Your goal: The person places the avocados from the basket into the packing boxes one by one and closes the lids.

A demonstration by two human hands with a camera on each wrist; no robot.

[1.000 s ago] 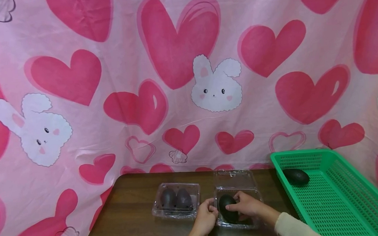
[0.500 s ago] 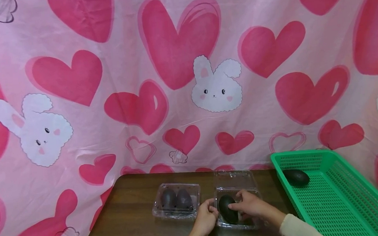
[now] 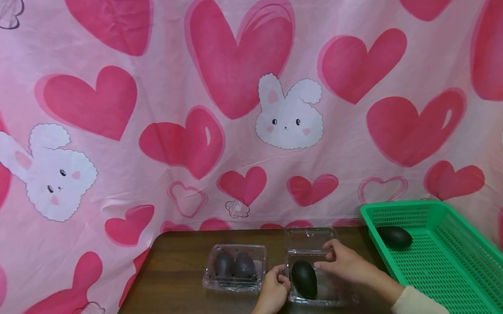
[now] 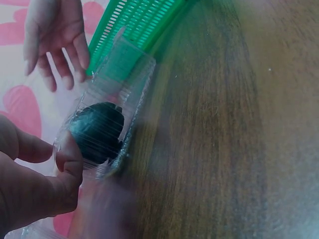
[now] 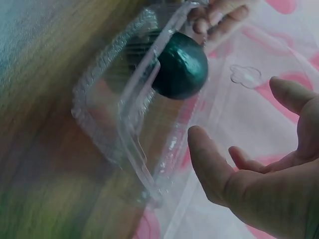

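Left fingers (image 4: 35, 148) pinch clear box (image 3: 335, 289) holding avocado (image 3: 304, 278).

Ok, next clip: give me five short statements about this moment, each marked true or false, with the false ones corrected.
1. One avocado lies in the open clamshell. True.
2. Both hands grip that avocado. False: the right hand is apart from it, and the left hand pinches the clamshell's edge.
3. In the head view, the closed clamshell is left of the open one. True.
4. The closed clamshell is empty. False: two avocados show inside.
5. A single avocado shows in the green basket. True.
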